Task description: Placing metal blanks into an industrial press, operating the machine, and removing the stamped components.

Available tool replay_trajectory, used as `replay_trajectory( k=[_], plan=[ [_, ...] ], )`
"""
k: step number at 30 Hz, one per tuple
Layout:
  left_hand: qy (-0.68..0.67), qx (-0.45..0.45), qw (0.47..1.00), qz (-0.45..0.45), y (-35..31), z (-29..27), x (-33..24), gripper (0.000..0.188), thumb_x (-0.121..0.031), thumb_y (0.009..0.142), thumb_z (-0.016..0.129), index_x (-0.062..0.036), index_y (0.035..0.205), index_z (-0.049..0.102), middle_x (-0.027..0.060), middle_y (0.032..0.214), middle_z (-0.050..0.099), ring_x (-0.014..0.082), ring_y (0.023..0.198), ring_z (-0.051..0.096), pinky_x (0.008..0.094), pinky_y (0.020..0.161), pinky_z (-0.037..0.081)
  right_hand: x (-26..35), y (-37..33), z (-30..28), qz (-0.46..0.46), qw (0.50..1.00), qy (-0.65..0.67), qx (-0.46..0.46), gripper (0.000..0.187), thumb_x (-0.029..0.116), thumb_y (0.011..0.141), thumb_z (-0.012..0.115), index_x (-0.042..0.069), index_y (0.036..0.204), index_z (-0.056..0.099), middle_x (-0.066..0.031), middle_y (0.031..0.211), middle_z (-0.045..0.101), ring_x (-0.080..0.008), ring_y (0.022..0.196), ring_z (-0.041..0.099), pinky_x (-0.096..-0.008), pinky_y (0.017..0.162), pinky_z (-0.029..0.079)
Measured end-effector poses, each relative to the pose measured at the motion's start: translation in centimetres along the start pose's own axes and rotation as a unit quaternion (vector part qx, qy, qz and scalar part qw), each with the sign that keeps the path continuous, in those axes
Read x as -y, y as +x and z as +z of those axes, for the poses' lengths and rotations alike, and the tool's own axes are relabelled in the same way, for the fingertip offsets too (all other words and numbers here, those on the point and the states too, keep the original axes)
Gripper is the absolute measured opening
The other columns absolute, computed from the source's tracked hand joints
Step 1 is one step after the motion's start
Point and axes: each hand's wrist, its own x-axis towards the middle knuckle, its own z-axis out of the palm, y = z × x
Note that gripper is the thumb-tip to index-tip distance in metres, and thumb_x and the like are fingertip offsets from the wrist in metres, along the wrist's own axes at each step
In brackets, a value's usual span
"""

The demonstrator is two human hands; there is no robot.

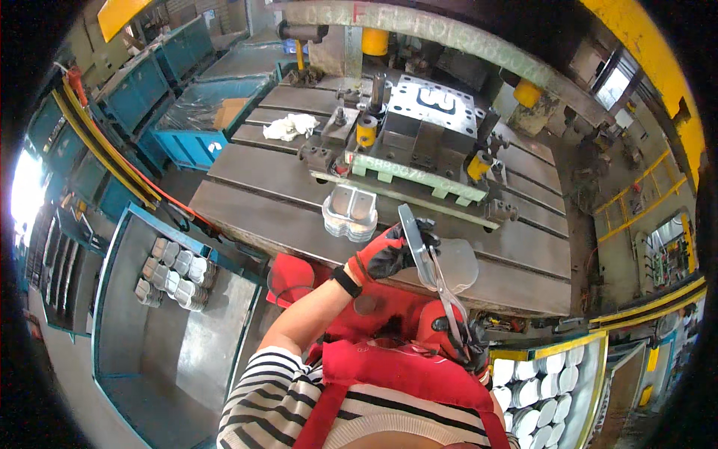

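My left hand [385,256], in a red and black glove, is closed around a flat grey metal plate [416,238] raised nearly on edge above the front of the press bed. My right hand [452,335], gloved too, grips long metal tongs [446,295] low in front of my body. The tongs reach up to the plate; whether their jaws clamp it I cannot tell. Behind the plate lies a stack of rounded flat metal blanks [462,266]. Left of it, a stack of shaped metal pieces [350,212] with recesses sits on the bed.
A steel die [426,142] with yellow-topped posts stands on the slotted bed [262,187]; a white rag [290,127] lies left of it. At lower left, a blue-edged bin [194,337] holds shaped pieces. A yellow-edged crate [598,367] of round blanks stands at lower right.
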Motion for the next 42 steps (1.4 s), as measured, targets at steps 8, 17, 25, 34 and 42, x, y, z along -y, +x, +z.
replay_trajectory(
  k=[8, 17, 25, 34, 42],
  plan=[
    [0.218, -0.179, 0.952, 0.116, -0.3, 1.5, 0.5, 0.023, -0.013, 0.084, 0.055, -0.0049, 0.105, 0.049, 0.0039, 0.088, 0.059, 0.0152, 0.069, 0.061, 0.0282, 0.047, 0.053, -1.5, 1.2, -4.1, 0.111, 0.958, 0.207, 0.164, 0.021, 0.022, 0.084, 0.049, 0.006, 0.094, 0.056, -0.0051, 0.077, 0.059, -0.0139, 0.057, 0.053, -0.0242, 0.048, 0.043],
    [0.182, -0.306, 0.929, 0.097, -2.1, 1.5, -0.8, 0.017, -0.011, 0.080, 0.056, -0.0028, 0.095, 0.053, 0.0056, 0.083, 0.059, 0.0162, 0.069, 0.059, 0.0308, 0.043, 0.052, 1.3, 0.9, 1.7, -0.001, 0.992, -0.117, 0.036, 0.031, 0.029, 0.088, 0.046, 0.003, 0.102, 0.051, -0.0031, 0.066, 0.049, -0.0131, 0.053, 0.048, -0.0260, 0.045, 0.038],
    [0.244, -0.300, 0.920, 0.070, -1.6, 2.3, -2.3, 0.029, -0.023, 0.087, 0.050, -0.0035, 0.109, 0.050, 0.0073, 0.096, 0.059, 0.0183, 0.072, 0.062, 0.0305, 0.048, 0.053, -0.4, 2.4, 1.7, -0.096, 0.902, -0.419, 0.027, 0.031, 0.034, 0.090, 0.043, 0.004, 0.085, 0.050, -0.0017, 0.053, 0.045, -0.0100, 0.040, 0.040, -0.0231, 0.037, 0.030],
    [0.185, -0.214, 0.958, 0.057, -3.0, 2.5, -2.0, 0.049, -0.041, 0.091, 0.037, -0.0056, 0.125, 0.037, 0.0127, 0.111, 0.054, 0.0274, 0.094, 0.058, 0.0374, 0.075, 0.050, 7.1, 8.9, 10.3, 0.065, 0.993, -0.079, 0.066, 0.032, 0.034, 0.090, 0.041, 0.007, 0.075, 0.048, -0.0032, 0.051, 0.045, -0.0111, 0.036, 0.041, -0.0240, 0.032, 0.032],
    [0.314, -0.235, 0.920, -0.026, -7.7, 2.9, 1.2, 0.045, -0.036, 0.093, 0.034, -0.0030, 0.124, 0.038, 0.0140, 0.104, 0.057, 0.0208, 0.086, 0.060, 0.0325, 0.073, 0.049, 9.4, 22.2, 12.5, -0.030, 0.996, -0.036, 0.078, 0.034, 0.043, 0.087, 0.043, 0.011, 0.090, 0.052, 0.0030, 0.058, 0.045, -0.0073, 0.038, 0.038, -0.0208, 0.034, 0.031]
  ],
)
